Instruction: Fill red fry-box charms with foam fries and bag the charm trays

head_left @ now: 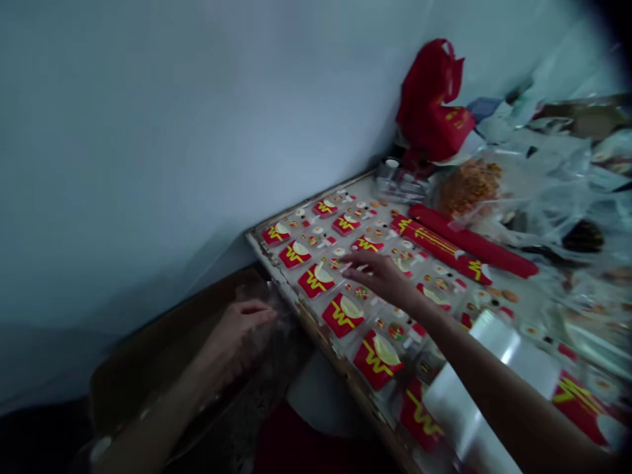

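My left hand (244, 322) is low beside the table's near left edge, above a cardboard box. Its fingers are closed around crumpled clear plastic (284, 322), which looks like a thin bag; the grip is dim and blurred. Over the table, my right hand (372, 273) reaches left across rows of clear packets, thumb and fingers apart, with nothing visible in it. Just past its fingertips lies a red packet with a yellow zigzag mark (316, 280) and a pale crescent piece. Small round and red-and-white pieces lie in the packets too.
A cardboard box (148, 349) stands below left, against the white wall (172, 131). Red rolled sleeves (474, 243), a clear bag of orange-brown bits (469, 187), a red bag (429, 105) and plastic bags crowd the right and back. A shiny clear film roll (494, 375) lies under my right forearm.
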Motion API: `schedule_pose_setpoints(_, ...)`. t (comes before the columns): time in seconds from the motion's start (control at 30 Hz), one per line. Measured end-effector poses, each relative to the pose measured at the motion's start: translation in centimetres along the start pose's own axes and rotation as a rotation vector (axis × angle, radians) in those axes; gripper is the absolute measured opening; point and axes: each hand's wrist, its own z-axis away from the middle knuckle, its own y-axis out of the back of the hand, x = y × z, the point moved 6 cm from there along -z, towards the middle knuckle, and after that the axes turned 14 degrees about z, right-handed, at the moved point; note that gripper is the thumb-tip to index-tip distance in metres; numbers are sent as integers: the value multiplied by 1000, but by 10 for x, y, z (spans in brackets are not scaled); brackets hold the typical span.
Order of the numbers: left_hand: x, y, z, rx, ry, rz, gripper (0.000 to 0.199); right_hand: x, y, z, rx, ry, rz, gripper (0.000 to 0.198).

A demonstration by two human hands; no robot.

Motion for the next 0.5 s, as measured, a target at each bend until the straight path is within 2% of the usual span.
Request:
schedule_pose_setpoints(0.1, 3, 52, -7, 210, -22, 47, 32, -2, -11, -74, 57, 139, 259, 31)
schedule_pose_setpoints(0.23, 22, 86, -26, 381, -149, -17, 41, -22, -65, -168, -17, 399, 538, 56)
schedule_pose_setpoints(0.37, 29, 106, -53, 417, -152, -132, 41, -22, -118, -233, -256, 468, 718, 90)
schedule_pose_setpoints(0.43, 27, 114, -66, 407, -134, -181, 41, -14, -134, -251, -394, 471, 787, 103)
schedule_pose_setpoints(0.5, 25, 121, -76, 405, -123, -230, 43, -6, -142, -262, -465, 500, 832, 106)
